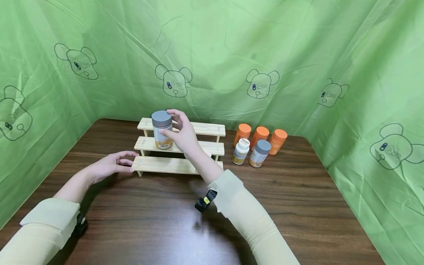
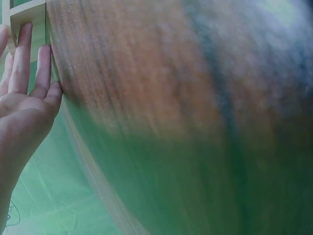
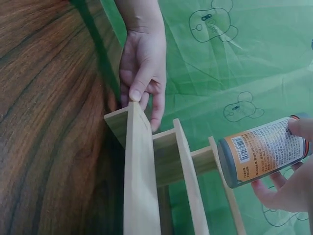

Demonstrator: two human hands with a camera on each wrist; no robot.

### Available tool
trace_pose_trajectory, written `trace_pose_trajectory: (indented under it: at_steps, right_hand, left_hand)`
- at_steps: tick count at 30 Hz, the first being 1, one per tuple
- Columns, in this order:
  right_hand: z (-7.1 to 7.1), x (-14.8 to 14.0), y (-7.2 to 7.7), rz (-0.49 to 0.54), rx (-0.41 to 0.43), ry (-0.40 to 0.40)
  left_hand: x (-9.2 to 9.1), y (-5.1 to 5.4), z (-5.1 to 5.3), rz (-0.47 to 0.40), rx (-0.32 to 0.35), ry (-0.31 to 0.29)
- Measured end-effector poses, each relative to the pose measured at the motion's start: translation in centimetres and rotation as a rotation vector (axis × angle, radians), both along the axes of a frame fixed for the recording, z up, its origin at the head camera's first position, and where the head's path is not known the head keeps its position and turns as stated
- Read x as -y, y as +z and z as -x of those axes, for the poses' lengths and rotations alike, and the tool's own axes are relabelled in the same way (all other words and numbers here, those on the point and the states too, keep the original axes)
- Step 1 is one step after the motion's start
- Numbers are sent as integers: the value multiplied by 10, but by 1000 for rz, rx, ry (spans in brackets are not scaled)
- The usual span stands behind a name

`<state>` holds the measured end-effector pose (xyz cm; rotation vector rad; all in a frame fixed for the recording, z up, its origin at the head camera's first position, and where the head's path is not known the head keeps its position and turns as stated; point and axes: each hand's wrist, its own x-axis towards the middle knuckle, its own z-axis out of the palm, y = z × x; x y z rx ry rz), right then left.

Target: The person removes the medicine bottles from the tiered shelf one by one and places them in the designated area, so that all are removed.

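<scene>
A three-tier wooden rack (image 1: 169,164) stands on the table. At its left end my left hand (image 1: 110,167) holds the lowest shelf, thumb at the front edge and fingers alongside, as the right wrist view shows. My right hand (image 1: 185,136) grips a grey-lidded supplement bottle (image 1: 162,136) with an orange and white label, thumb and fingers on opposite sides. The bottle is upright over the upper part of the rack; its base (image 3: 227,164) is close to the top shelf (image 3: 227,188), and I cannot tell whether they touch.
Right of the rack stand several bottles: orange ones (image 1: 277,141) at the back, a white one (image 1: 240,151) and another grey-lidded one (image 1: 260,153) in front. Green cloth (image 1: 218,55) with printed bear heads encloses the dark wooden table (image 1: 159,217) at the back and sides.
</scene>
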<state>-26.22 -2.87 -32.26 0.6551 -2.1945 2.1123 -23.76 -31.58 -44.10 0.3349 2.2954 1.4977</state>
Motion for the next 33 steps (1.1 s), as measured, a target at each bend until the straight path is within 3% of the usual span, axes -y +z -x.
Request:
trace_pose_trajectory:
  at_steps: [10,33]
  right_hand:
    - [-6,-20,16,-21,-27,21]
    - [-22,-81,54,-10,46,62]
  left_hand:
    - [-2,2,-4,-5,6,7]
    - [-5,2,-14,-6,10,16]
